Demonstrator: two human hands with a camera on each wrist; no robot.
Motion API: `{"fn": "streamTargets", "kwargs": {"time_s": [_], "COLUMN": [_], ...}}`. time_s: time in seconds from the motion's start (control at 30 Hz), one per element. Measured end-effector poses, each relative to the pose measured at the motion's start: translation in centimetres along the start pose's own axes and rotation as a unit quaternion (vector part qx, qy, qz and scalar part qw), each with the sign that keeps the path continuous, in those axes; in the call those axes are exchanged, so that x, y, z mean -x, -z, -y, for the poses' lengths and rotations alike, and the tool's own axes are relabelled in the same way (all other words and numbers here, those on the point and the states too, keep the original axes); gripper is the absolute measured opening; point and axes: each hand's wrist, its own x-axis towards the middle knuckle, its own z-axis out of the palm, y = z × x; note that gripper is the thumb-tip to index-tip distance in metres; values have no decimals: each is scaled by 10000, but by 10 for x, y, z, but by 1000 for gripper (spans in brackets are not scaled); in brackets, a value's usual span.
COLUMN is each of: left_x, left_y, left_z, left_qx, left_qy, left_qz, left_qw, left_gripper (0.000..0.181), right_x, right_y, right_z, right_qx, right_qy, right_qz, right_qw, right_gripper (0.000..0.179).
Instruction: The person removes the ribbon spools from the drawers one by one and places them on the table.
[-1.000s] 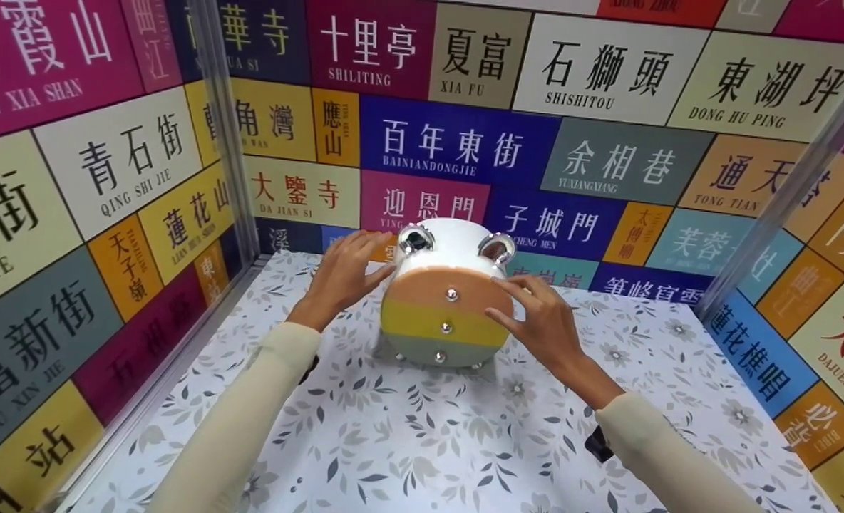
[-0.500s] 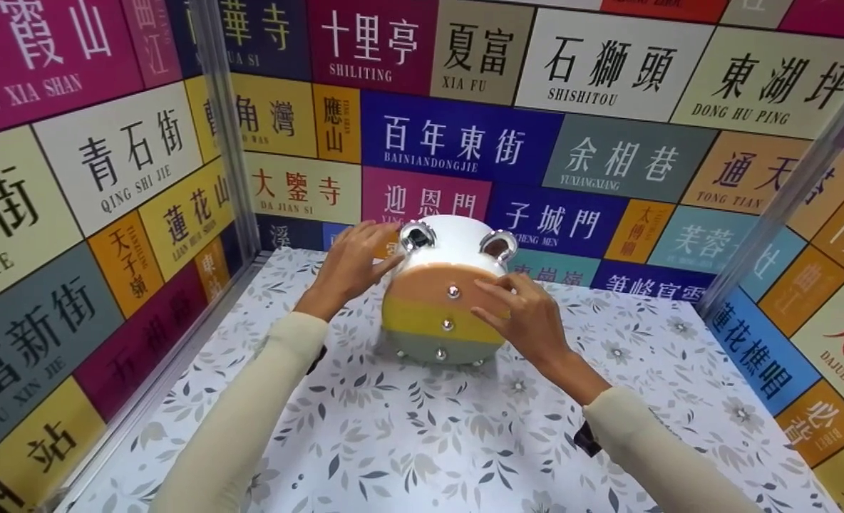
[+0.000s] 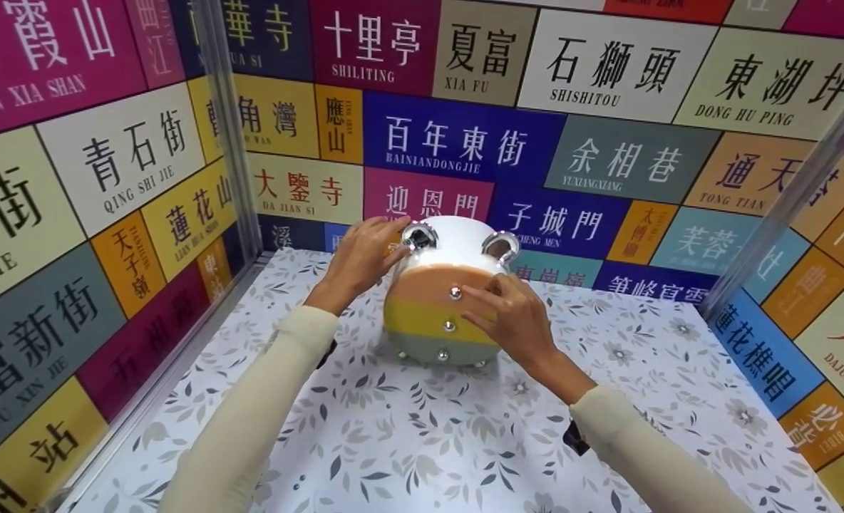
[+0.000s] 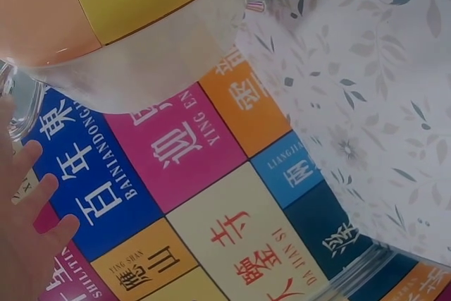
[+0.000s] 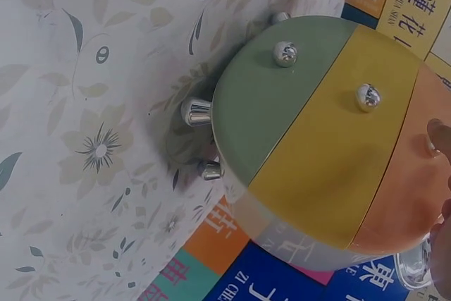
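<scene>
A small rounded drawer box [image 3: 422, 285] stands upright on the table. Its front has an orange drawer [image 5: 416, 174], a yellow drawer [image 5: 338, 146] and a green drawer [image 5: 282, 96], each with a silver ball knob. Silver rings rise at its top corners. My left hand [image 3: 361, 256] is at the box's left side, fingers extended beside the left ring [image 3: 420, 236]; contact cannot be made out. My right hand [image 3: 518, 320] is before the orange front, a fingertip at the top knob [image 3: 455, 292], thumb lower and apart from it. The drawers look closed.
The table [image 3: 365, 442] wears a white cloth printed with grey leaves and flowers. Behind it and at both sides stand walls [image 3: 457, 135] of coloured name panels. A clear upright post [image 3: 233, 135] marks the back left corner.
My right hand has moved left across the box front, from its right edge to the top knob. The left hand has shifted slightly rightward and up by the left ring.
</scene>
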Motion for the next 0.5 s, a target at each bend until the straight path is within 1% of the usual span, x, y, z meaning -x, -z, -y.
{"fn": "streamTargets", "kwargs": {"time_s": [0.17,0.33,0.5], "left_x": [-3,-6,-8], "left_y": [-1,0,-1], "left_z": [-2,-1,1], "left_qx": [38,28,-13], "left_qy": [-114,-120,-42], "left_qz": [-86,-86,-82], "left_qw": [9999,9999,10000], "left_gripper": [52,49,46], "right_x": [1,-2,-5], "right_y": [-2,-4,-7], "right_z": [0,0,-1], "right_qx": [61,109,106], "right_qy": [13,-63,-104], "right_qz": [40,96,132], "right_qw": [10000,9999,9998], "right_gripper": [48,47,46]}}
